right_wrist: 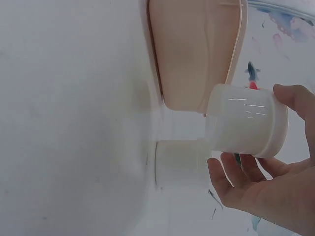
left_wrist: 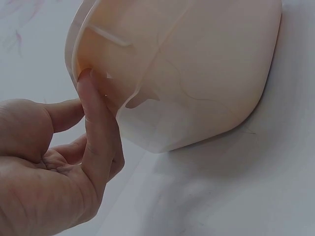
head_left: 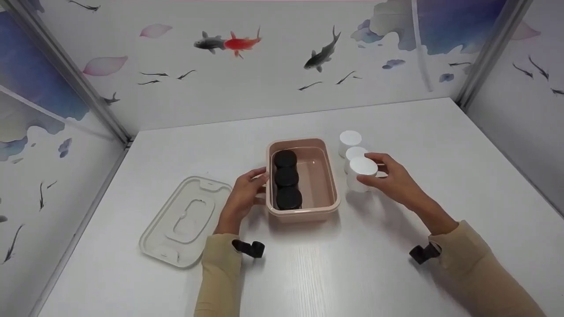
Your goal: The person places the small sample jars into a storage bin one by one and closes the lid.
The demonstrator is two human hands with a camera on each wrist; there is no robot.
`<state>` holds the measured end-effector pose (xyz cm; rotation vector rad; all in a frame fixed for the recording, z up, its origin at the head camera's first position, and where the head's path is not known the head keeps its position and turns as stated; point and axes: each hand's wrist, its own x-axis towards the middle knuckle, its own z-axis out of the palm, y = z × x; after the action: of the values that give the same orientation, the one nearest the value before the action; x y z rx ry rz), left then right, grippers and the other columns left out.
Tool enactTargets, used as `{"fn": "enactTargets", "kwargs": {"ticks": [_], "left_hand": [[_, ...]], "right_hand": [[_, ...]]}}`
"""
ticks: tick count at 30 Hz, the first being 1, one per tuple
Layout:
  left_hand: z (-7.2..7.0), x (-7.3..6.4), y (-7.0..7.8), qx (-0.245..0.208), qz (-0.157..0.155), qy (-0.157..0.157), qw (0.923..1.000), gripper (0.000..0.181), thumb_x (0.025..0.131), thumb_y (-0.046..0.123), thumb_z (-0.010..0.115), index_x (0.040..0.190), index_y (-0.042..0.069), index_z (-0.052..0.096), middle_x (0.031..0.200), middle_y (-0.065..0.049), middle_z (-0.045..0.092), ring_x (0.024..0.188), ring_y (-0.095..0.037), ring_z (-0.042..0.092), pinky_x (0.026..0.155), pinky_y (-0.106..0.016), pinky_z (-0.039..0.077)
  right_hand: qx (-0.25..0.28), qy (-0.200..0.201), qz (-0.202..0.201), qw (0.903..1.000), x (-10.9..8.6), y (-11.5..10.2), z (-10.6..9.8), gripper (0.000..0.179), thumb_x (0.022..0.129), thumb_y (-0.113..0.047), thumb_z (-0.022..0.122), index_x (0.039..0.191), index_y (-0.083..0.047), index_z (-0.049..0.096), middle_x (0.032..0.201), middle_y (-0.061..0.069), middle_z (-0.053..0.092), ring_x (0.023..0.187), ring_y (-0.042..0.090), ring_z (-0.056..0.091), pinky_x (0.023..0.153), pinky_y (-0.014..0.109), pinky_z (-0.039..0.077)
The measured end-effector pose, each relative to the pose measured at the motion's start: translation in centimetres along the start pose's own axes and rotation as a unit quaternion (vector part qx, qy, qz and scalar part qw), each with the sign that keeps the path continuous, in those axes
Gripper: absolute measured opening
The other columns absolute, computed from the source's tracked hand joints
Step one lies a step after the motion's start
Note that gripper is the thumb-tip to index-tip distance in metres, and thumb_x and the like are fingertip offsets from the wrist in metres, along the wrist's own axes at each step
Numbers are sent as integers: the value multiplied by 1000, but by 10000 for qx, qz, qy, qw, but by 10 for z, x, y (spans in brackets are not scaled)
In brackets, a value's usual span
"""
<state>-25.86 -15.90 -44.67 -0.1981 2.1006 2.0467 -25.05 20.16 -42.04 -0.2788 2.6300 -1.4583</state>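
Note:
A pink plastic storage box (head_left: 316, 176) stands on the table, with three black-lidded jars (head_left: 286, 177) in a row along its left side. My left hand (head_left: 243, 193) grips the box's left rim, and the left wrist view shows the fingers (left_wrist: 96, 123) bent against the rim's edge. To the right of the box, my right hand (head_left: 394, 182) holds a white jar (right_wrist: 241, 122) between thumb and fingers, raised off the table. Two more white jars, a far one (head_left: 350, 143) and a nearer one (right_wrist: 179, 164), stand behind it, the nearer one partly hidden in the head view.
A pale rectangular lid (head_left: 165, 215) lies on the white table (head_left: 304, 273) left of the box, partly behind the left forearm. Printed wall panels (head_left: 273, 97) with fish enclose the table at the back and sides.

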Motion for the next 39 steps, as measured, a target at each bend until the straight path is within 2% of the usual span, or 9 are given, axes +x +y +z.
{"fn": "enactTargets", "kwargs": {"ticks": [6,13,18,21,27,29,35,39], "left_hand": [[0,0,0,0,-41,-24,10000,45,103,25,58,144,10,52,128,-17,67,90,-17,69,62,-28,57],[-1,1,0,74,-107,53,9999,44,102,26,59,144,11,53,131,-15,66,95,-19,69,63,-29,56],[-1,2,0,67,-136,21,9999,44,103,26,58,144,11,53,132,-15,66,97,-20,69,63,-29,56],[0,2,0,83,-141,-9,9999,44,103,27,58,144,11,53,133,-15,66,98,-20,69,64,-29,57],[0,1,-1,81,-114,-7,9999,45,102,27,59,144,11,53,132,-15,66,96,-19,70,64,-29,57],[1,1,-1,23,-94,-49,9999,45,102,26,59,144,11,53,132,-16,66,94,-19,69,63,-29,57],[1,0,0,-165,-53,-109,9998,46,103,24,58,145,8,51,131,-18,65,90,-17,70,60,-29,56],[0,0,0,-101,-54,-56,9999,45,103,24,58,145,8,51,132,-18,65,91,-17,70,60,-29,56]], "right_hand": [[218,159,-204,9994,-4,-10,3,77,92,-36,73,153,-9,34,145,16,44,126,30,53,84,14,49],[247,331,-399,9983,-3,-28,6,76,91,-33,75,151,-8,38,143,14,48,121,29,55,81,15,51],[353,304,-512,9976,-5,-41,11,79,86,-27,80,151,-9,39,144,14,48,120,30,57,81,13,51],[238,248,-542,9979,-5,-46,15,78,85,-28,81,150,-10,42,143,14,49,122,31,57,85,18,53],[135,126,-419,9990,1,-57,23,73,83,-26,82,145,-9,48,138,15,51,125,34,58,95,40,54],[208,73,-360,9991,3,-61,25,72,83,-25,82,144,-8,49,138,15,52,125,33,57,95,41,53],[641,-168,-319,9973,12,-70,33,69,83,-24,81,142,-8,49,135,12,54,123,26,55,93,33,48],[787,-250,-280,9962,22,-76,39,69,84,-24,80,141,-6,47,136,13,54,127,28,52,98,36,44]]}}
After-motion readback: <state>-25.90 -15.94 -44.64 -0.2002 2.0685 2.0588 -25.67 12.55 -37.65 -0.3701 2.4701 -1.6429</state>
